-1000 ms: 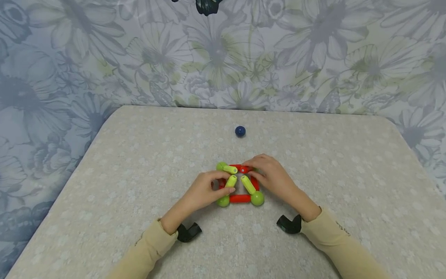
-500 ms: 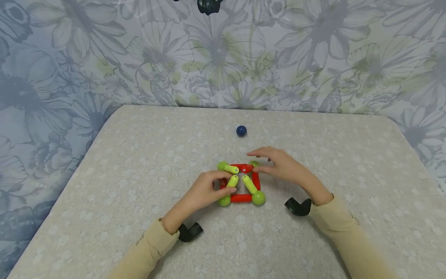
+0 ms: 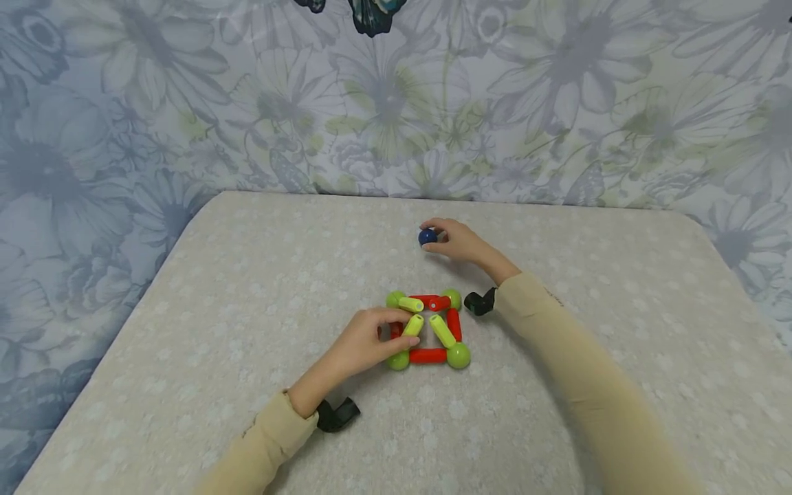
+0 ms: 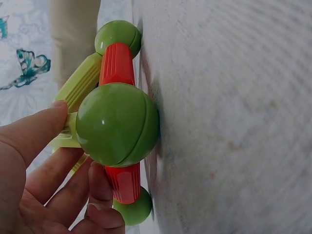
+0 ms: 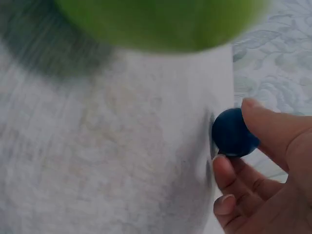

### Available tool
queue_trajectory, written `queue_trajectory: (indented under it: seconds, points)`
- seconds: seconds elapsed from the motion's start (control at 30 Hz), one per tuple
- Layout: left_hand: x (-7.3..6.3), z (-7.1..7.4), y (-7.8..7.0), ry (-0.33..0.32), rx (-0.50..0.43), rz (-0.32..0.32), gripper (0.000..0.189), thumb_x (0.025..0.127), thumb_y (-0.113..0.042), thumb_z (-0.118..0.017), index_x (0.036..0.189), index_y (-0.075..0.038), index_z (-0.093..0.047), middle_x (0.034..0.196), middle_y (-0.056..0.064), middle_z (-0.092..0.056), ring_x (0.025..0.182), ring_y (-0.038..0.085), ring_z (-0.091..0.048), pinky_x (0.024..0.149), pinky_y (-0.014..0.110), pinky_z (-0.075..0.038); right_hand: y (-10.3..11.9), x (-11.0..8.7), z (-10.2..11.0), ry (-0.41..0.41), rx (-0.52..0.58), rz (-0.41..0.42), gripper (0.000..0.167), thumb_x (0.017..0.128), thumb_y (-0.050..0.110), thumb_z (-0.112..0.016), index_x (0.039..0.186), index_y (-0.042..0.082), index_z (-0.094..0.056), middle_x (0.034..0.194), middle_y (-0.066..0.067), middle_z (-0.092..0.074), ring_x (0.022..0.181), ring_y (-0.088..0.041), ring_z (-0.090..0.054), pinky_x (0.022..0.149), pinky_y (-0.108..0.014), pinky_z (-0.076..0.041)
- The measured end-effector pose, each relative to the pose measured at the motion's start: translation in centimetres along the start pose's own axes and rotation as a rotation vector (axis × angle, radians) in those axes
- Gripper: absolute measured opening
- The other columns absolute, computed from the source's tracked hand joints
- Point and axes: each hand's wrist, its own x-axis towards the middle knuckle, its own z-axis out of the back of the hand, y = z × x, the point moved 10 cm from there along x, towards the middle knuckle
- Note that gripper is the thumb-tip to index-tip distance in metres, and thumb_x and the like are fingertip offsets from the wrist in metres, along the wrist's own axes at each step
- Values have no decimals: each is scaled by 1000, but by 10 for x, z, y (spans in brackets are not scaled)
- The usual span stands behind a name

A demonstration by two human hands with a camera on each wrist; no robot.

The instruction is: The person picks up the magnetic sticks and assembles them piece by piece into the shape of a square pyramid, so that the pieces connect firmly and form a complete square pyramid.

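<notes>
My left hand [image 3: 359,342] pinches a yellow-green magnetic rod [image 3: 412,325] that rises from the near-left ball of a square frame. In the left wrist view, that green ball [image 4: 117,124] sits between two red rods [image 4: 117,63]. Green balls [image 3: 458,355] mark the frame's corners, joined by red rods [image 3: 428,356]. Another yellow-green rod [image 3: 442,331] leans inward at the near right, and a short red rod [image 3: 439,303] at the far right. Farther back, my right hand [image 3: 460,244] holds a dark blue ball [image 5: 235,132] between thumb and fingers, at the tabletop.
A patterned pale cloth covers the table [image 3: 278,261]. Behind it hangs a floral curtain [image 3: 526,103]. Black wrist mounts [image 3: 337,415] stick out from both sleeves. Close to the right wrist camera, a blurred green ball [image 5: 161,19] fills the top of the view.
My right hand has let go of the frame's far-right part and moved back to the blue ball, which it now grips. My left hand has stayed on its rod.
</notes>
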Motion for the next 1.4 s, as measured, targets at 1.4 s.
queue_trajectory:
  seconds: [1.4]
  points:
    - [-2,0,-2,9,-11,2,23,85,-21,-72,105,-9,-71,78,-6,-58,69,12,-50,53,24,-38,81,-127,-23,-72,322,379,38,85,-2,-67,122,1,-58,117,-5,-58,104,-20,-54,94,-42,-41]
